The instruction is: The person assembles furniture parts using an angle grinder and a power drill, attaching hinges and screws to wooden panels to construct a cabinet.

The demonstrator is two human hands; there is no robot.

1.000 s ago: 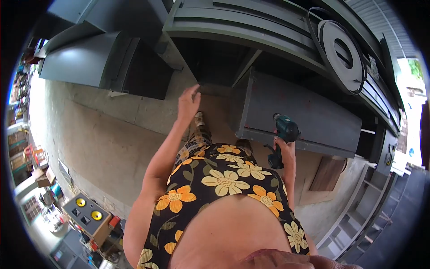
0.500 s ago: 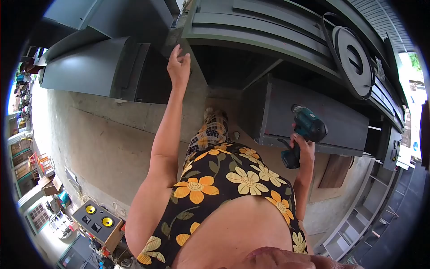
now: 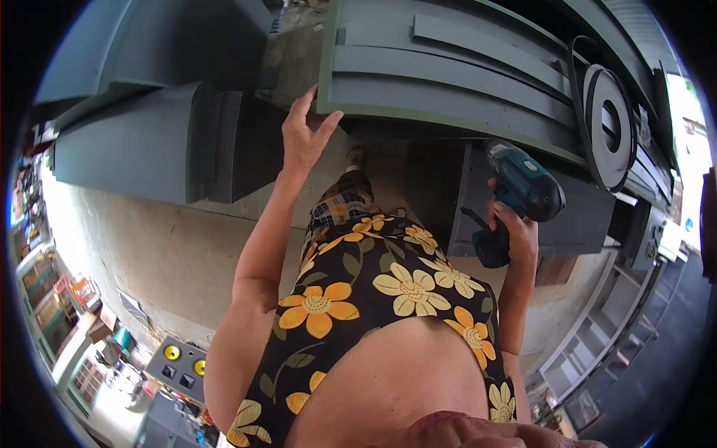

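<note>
My right hand [image 3: 517, 233] is wrapped round the handle of a teal and black cordless drill [image 3: 526, 178], its nose pointing forward and to the left. The drill overlaps the lower edge of a large grey cabinet [image 3: 448, 75] in this view. My left hand [image 3: 302, 138] is raised at that cabinet's near left corner, fingertips right at the greenish edge. Its thumb and fingers are spread apart around the corner, with nothing held between them.
A curved grey panel piece [image 3: 127, 145] stands on the left. A white ring-shaped disc [image 3: 609, 131] rests at the cabinet's right. Below the cabinet is a dark grey box [image 3: 571, 205]. Grey shelving [image 3: 590, 328] stands at right, a speaker box [image 3: 179, 366] at lower left.
My left hand has gone from partly curled fingers beside the cabinet to spread fingers at its corner. The cabinet appears lower and nearer. The drill stays in my right hand, slightly higher.
</note>
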